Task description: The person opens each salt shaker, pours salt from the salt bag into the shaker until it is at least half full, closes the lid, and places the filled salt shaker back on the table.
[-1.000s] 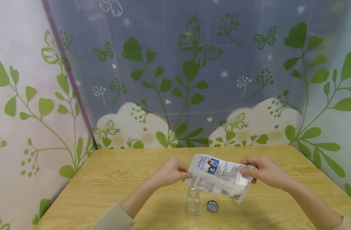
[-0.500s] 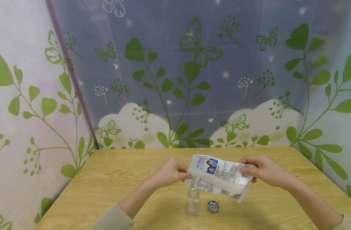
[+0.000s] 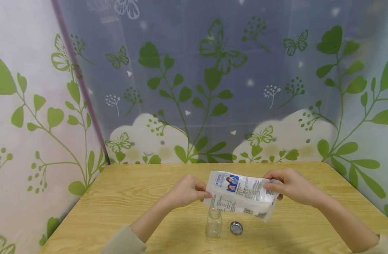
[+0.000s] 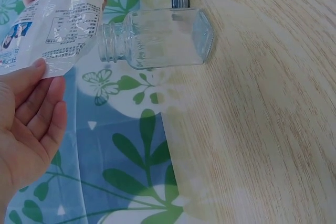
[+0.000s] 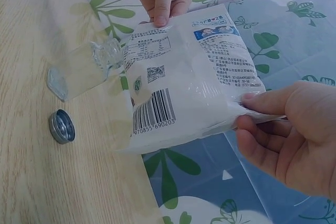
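Observation:
A white printed plastic packet (image 3: 244, 194) with a barcode and a small blue photo is held up between both hands, above the table. My left hand (image 3: 187, 190) pinches one corner between thumb and fingers. At the other end, my right hand (image 3: 290, 187) grips the packet's edge, thumb on top. Under the packet's left part stands a clear glass jar (image 4: 165, 38), upright, its mouth uncovered; I see nothing inside it. Beside the jar a silver metal lid (image 5: 62, 126) lies on the table with its hollow side up. The packet's contents are hidden.
The wooden table (image 3: 127, 187) has a light wood grain. A curtain (image 3: 181, 88) with green leaves, butterflies and clouds hangs behind it, and similar patterned sheets close off the left and right sides.
The packet and both hands have shifted very slightly to the left in the head view, while the scene has drifted slightly right. Both grips look the same.

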A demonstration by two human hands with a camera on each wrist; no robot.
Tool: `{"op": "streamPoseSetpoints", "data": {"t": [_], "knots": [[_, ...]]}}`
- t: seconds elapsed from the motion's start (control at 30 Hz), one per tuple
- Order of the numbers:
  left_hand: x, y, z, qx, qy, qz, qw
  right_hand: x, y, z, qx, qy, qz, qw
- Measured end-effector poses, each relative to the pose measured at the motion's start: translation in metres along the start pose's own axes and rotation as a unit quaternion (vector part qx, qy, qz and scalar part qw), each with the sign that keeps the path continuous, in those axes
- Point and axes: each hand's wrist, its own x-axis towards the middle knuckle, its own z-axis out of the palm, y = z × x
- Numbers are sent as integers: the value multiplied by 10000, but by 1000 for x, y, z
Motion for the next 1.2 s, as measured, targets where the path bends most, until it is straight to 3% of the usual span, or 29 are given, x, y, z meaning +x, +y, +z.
{"op": "streamPoseSetpoints", "data": {"t": [0.37,1.2], "knots": [[0,-2,1,182,48,32,9998,2,-5,-1,4,62,45,10000],[-4,-8,2,-6,77,-25,10000,12,-15,-5,-290,133,-268,9991]]}}
